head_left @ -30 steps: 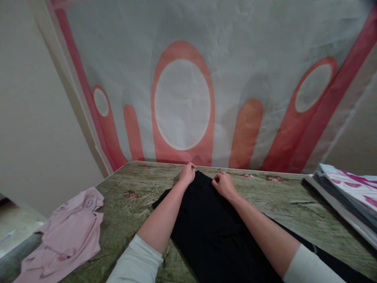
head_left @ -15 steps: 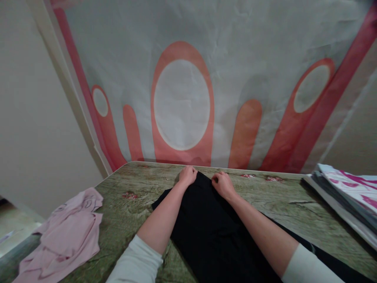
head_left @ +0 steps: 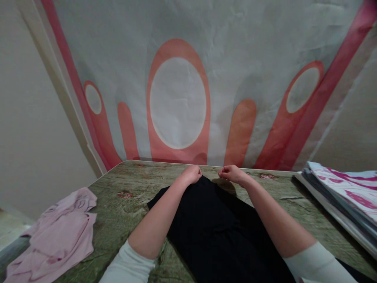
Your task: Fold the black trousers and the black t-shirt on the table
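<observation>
Black cloth: on the surface, middle to near right.
Left hand: grips its far end.
Right hand: curled closed, just right, off the cloth.
Pink cloth: near left.

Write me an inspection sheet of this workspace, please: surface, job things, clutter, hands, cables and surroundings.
Surface: table with a wood-grain look and small reddish patches.
Job's things: black cloth, spread out with shallow creases, running out of the picture's bottom edge.
Clutter: crumpled pink cloth at left; layered stack at right, pink-and-white print on top, material unclear.
Left hand: curled at the black cloth's far corner; grip partly hidden.
Right hand: raised, fingers drawn together, apart from the cloth; nothing seen in it.
Cables: nothing seen.
Surroundings: grey backdrop with red-pink rounded shapes behind; plain wall at left.
</observation>
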`<action>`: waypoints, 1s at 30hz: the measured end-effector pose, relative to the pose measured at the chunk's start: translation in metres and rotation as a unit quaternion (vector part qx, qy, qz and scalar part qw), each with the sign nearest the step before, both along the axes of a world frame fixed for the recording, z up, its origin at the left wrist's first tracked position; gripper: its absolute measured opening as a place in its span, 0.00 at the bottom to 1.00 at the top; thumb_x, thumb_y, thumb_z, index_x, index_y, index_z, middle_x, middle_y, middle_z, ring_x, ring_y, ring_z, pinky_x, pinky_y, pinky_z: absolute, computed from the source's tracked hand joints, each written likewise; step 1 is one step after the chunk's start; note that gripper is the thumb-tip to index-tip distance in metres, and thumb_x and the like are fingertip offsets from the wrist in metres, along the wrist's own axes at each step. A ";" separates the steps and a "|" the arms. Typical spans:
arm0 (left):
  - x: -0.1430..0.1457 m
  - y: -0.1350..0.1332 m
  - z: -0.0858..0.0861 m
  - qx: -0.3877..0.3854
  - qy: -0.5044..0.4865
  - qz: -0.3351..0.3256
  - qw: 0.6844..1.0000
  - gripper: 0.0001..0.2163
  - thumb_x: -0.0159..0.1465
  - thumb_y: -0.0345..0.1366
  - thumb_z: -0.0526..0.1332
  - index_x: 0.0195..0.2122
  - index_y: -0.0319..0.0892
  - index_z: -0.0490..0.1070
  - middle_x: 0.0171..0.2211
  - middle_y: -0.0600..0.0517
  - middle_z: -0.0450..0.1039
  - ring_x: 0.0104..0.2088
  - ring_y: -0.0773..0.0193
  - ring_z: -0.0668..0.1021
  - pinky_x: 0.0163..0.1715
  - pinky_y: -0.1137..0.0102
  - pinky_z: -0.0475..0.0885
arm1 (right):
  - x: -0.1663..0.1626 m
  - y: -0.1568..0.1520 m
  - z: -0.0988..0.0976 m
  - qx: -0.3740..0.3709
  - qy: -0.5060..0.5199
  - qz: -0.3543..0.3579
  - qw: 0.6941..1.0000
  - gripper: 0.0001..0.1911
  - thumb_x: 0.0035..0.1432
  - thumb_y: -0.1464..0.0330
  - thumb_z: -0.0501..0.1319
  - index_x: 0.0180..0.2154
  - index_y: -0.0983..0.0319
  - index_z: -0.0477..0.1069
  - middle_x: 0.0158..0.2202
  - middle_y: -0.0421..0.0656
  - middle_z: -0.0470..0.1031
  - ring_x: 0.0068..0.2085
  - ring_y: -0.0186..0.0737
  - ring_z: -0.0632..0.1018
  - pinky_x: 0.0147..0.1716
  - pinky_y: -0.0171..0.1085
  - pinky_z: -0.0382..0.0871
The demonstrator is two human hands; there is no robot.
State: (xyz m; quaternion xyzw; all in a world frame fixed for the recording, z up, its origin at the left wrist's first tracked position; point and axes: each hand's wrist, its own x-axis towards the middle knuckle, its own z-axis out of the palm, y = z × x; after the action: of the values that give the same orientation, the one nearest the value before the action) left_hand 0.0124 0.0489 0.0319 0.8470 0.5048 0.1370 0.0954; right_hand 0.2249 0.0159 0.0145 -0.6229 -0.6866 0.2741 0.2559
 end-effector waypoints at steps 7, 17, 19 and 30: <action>-0.001 -0.013 -0.023 0.021 0.009 -0.018 1.000 0.09 0.57 0.28 0.56 0.38 0.40 0.74 0.43 0.43 0.73 0.45 0.56 0.73 0.47 0.68 0.63 | 0.007 -0.012 0.007 -0.119 -0.059 0.096 0.986 0.03 0.41 0.73 0.62 0.22 0.64 0.76 0.15 0.37 0.70 0.18 0.29 0.66 0.19 0.29 0.58; -0.014 -0.021 -0.042 0.020 0.070 -0.012 0.997 0.24 0.66 0.48 0.41 0.58 0.42 0.56 0.61 0.47 0.51 0.62 0.55 0.51 0.58 0.55 0.44 | 0.003 -0.012 0.006 -0.123 -0.120 0.094 0.981 0.04 0.41 0.72 0.61 0.21 0.64 0.75 0.16 0.36 0.68 0.20 0.28 0.66 0.19 0.28 0.56; -0.014 -0.020 -0.041 0.036 0.094 0.010 0.995 0.26 0.65 0.50 0.39 0.59 0.40 0.55 0.61 0.46 0.50 0.62 0.54 0.50 0.58 0.54 0.42 | 0.003 -0.011 0.005 -0.125 -0.129 0.096 0.979 0.04 0.41 0.72 0.61 0.22 0.65 0.75 0.17 0.36 0.68 0.20 0.29 0.66 0.19 0.28 0.57; -0.023 -0.054 -0.022 0.063 0.112 -0.058 0.990 0.22 0.67 0.40 0.39 0.58 0.37 0.56 0.59 0.45 0.55 0.60 0.60 0.57 0.58 0.60 0.48 | 0.004 -0.011 0.004 -0.135 -0.162 0.114 0.971 0.06 0.44 0.72 0.58 0.24 0.66 0.74 0.18 0.37 0.68 0.20 0.28 0.66 0.18 0.28 0.56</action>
State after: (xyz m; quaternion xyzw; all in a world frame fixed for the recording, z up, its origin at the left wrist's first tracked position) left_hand -0.0105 -0.0052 0.0100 0.8889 0.4531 0.0670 -0.0072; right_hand 0.2284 0.0047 0.0187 -0.6052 -0.7421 0.2873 0.0220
